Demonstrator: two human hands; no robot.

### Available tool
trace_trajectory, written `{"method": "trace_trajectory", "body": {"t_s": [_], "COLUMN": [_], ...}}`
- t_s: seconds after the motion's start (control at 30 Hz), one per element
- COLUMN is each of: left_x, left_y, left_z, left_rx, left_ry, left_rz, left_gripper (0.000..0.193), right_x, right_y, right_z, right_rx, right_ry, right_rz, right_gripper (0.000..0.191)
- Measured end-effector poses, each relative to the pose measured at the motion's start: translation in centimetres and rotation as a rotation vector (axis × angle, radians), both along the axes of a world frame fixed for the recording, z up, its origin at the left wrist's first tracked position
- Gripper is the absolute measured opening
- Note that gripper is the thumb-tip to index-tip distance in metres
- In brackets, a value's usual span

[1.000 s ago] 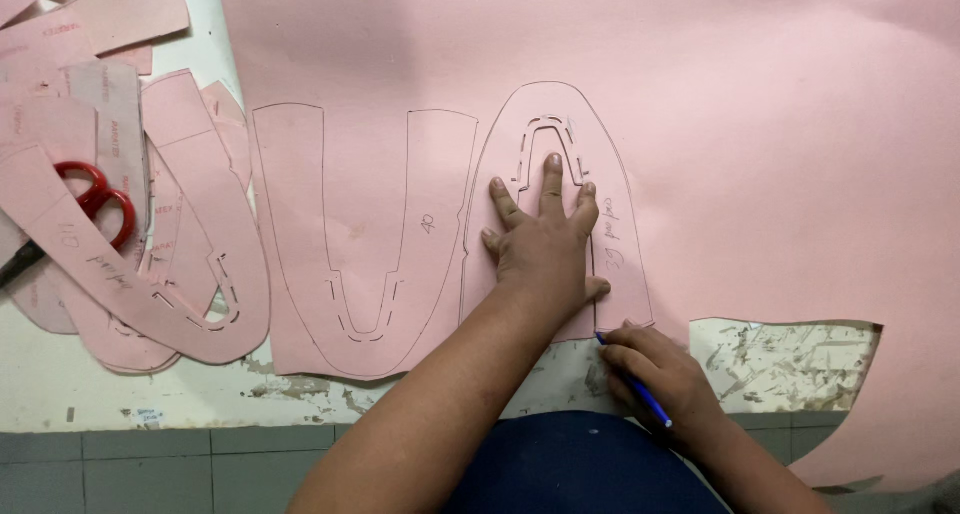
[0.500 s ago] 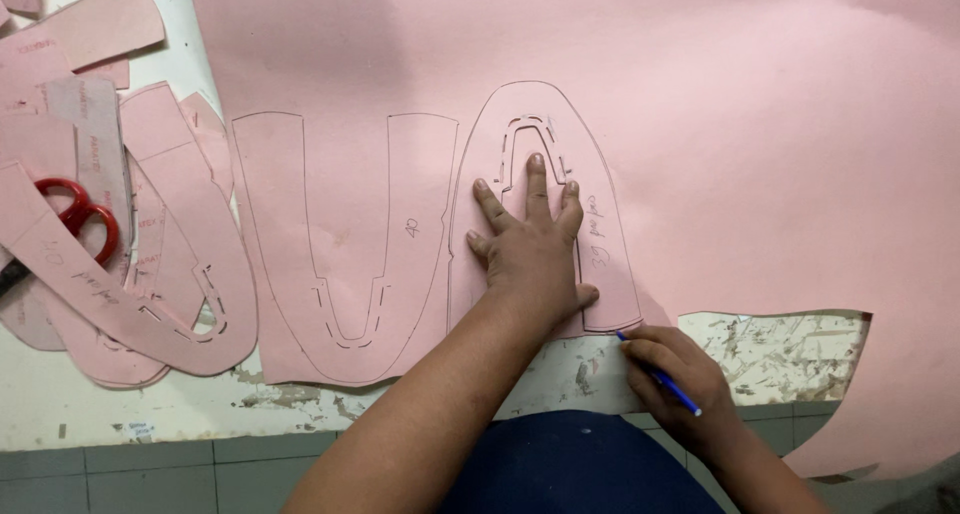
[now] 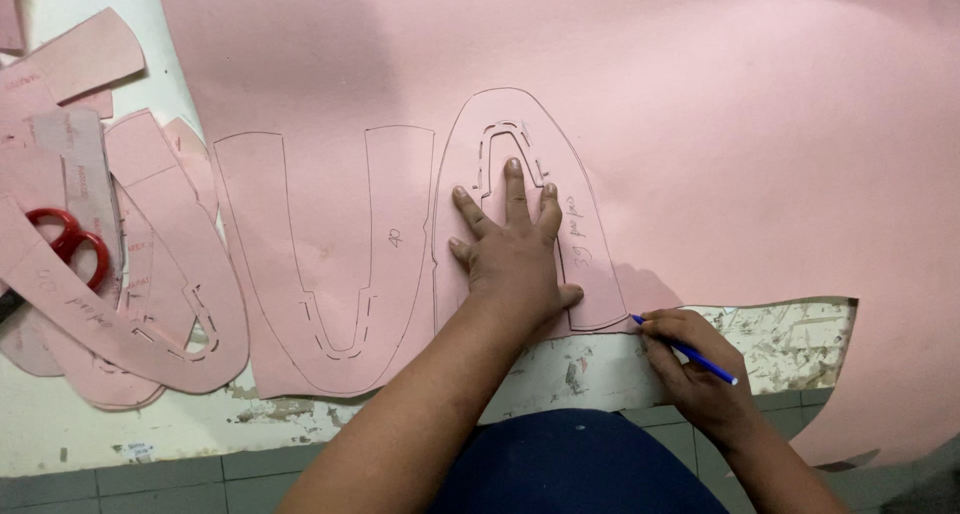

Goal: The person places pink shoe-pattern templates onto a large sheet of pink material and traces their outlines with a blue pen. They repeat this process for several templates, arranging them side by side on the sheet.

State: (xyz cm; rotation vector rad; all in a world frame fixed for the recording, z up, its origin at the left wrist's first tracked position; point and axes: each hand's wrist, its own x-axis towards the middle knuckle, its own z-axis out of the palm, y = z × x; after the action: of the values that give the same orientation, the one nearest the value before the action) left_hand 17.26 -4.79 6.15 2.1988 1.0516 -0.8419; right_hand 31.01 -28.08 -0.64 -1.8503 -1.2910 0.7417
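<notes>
Nearest me, my right hand [image 3: 700,374] is clenched around a blue pen [image 3: 685,349], its tip touching the lower right corner of the pink template [image 3: 590,264]. The pen's long axis runs from lower right up to the left, so the tip points at the template edge.

Just beyond, my left hand [image 3: 515,259] lies flat on that template, fingers [image 3: 513,184] spread and released, gripping nothing, only pressing down. The template is a long arched shape, its long axis running away from me, rounded end far and open end near, by the table edge [image 3: 600,374]. Its outline lies left and ahead of the pen tip; the right hand is nearer to that edge, the left sits mid-template.

Left of it, a traced outline [image 3: 330,264] of like shape is already drawn on the big pink sheet [image 3: 700,104] (arch turned the other way). Further left, a pile of cut pink pieces [image 3: 130,274] with red scissors [image 3: 70,244] among them, well apart from both hands.

The sheet runs on far and right of the template. A cut-out notch bares the worn tabletop [image 3: 780,334] beside the right hand.
</notes>
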Motion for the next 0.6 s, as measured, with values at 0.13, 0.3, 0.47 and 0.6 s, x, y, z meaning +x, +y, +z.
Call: {"method": "trace_trajectory", "body": {"t_s": [0.13, 0.3, 0.47, 0.6], "left_x": [0.1, 0.0, -0.1, -0.1], "left_y": [0.1, -0.1, -0.4, -0.4], "left_z": [-0.1, -0.2, -0.3, -0.2], "left_rx": [-0.013, -0.005, 0.009, -0.02], "left_ry": [0.018, 0.001, -0.021, -0.016], "left_rz": [0.003, 0.007, 0.027, 0.021], "left_gripper": [0.123, 0.124, 0.124, 0.123], "right_x": [0.0, 0.2, 0.8, 1.2], "right_y": [0.1, 2.0, 5.8, 9.4], "right_z": [0.1, 0.3, 0.4, 0.4], "right_rx": [-0.025, -0.108, -0.101, -0.173], "right_ry": [0.044, -0.069, -0.122, -0.102], "right_rz": [-0.033, -0.08, -0.092, -0.186], "right_gripper": [0.015, 0.014, 0.015, 0.019]}}
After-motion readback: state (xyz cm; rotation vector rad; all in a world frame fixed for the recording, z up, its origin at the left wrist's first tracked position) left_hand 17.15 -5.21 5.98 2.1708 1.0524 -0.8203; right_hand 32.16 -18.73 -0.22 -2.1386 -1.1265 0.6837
